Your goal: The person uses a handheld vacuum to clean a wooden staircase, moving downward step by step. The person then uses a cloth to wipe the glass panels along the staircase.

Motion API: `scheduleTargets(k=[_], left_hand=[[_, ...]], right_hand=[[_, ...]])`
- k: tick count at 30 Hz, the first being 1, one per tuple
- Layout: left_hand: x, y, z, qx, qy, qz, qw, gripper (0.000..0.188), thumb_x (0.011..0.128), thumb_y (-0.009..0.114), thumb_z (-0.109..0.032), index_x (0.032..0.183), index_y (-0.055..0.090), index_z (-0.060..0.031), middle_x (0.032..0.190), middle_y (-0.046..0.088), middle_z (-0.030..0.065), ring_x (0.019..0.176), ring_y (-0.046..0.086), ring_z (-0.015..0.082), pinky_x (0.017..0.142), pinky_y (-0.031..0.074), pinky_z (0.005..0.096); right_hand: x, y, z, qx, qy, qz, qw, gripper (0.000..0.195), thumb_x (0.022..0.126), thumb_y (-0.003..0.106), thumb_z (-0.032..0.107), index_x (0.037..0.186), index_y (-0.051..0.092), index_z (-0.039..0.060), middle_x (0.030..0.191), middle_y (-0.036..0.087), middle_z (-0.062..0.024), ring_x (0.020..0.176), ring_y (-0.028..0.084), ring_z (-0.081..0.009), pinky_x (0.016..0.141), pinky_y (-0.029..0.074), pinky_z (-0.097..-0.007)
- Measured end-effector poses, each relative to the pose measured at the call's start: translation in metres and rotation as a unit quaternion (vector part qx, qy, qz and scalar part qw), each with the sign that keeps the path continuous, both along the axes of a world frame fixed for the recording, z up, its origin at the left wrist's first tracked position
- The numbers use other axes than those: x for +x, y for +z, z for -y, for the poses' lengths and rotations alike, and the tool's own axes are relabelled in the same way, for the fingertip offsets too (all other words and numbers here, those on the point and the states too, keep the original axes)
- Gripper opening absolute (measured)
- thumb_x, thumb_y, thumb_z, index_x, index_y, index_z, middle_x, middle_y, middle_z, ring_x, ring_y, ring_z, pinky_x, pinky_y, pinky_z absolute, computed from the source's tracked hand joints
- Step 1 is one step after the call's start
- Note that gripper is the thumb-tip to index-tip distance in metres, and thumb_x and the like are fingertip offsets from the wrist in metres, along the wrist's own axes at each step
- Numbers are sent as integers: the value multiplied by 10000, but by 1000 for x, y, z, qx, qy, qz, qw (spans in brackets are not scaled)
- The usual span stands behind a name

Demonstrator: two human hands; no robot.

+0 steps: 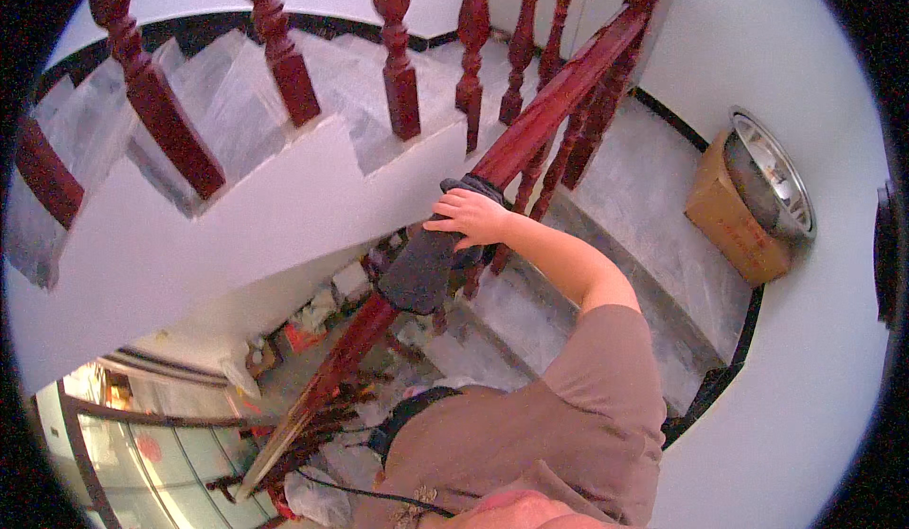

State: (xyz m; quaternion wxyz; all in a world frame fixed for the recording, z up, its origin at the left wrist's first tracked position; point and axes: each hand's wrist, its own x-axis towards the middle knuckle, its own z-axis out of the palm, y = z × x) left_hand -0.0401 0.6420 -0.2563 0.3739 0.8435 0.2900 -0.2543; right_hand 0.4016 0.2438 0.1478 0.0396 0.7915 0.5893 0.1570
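My right hand (470,218) lies palm down over a dark grey cloth (420,273), its fingers curled onto the fabric. The cloth is draped around a reddish-brown wooden handrail (547,120), with a bunched fold just above my fingers. Below the cloth, the handrail (348,341) slopes down to the lower left. My right arm reaches across from a brown short sleeve. My left hand is out of view.
Turned wooden balusters (401,96) line the grey marble stairs (213,96). On the landing at right, a metal basin (774,174) leans on a cardboard box (738,230) by the white wall. A glazed partition (163,465) and assorted items lie below. A black cable (369,492) crosses near my body.
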Motion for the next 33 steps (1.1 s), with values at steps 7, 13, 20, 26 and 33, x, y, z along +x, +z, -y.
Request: scheduleTargets(k=[7,13,20,26,33], left_hand=[[40,10,5,9,-25,-6,1000,274,964,550,-218,1185,679,-120,1132,708,110,1150,633,231,977,498,365],[55,11,5,12,-36,-5,999,269,964,548,-213,1179,682,-124,1124,710,104,1145,634,225,975,499,362],[50,12,1,6,-31,-10,999,264,963,545,-207,1173,685,-129,1116,713,98,1140,636,218,972,499,358],[40,7,-2,1,-29,-13,1000,260,963,543,-203,1167,688,-133,1109,715,93,1135,638,212,969,499,355],[31,3,-3,-6,-27,-10,1000,255,963,540,-197,1160,691,-138,1100,717,87,1130,640,205,966,499,351]], right_hand=[[32,47,86,122,-81,18,989,699,712,790,419,1339,603,174,1314,577,-110,1294,504,-310,1151,355,-464],[72,65,138,191,-218,79,954,502,862,685,421,1300,628,183,1383,562,-95,1370,456,-305,1207,284,-471],[107,76,148,283,-370,177,867,340,920,638,376,1162,710,147,1336,590,-79,1368,447,-289,1186,292,-468],[93,56,104,320,-244,161,901,234,841,691,301,853,749,75,1000,694,-59,1077,601,-285,1025,429,-465],[29,3,32,311,-197,68,928,210,864,671,286,927,743,99,1032,674,-53,1105,581,-286,1022,418,-455]])
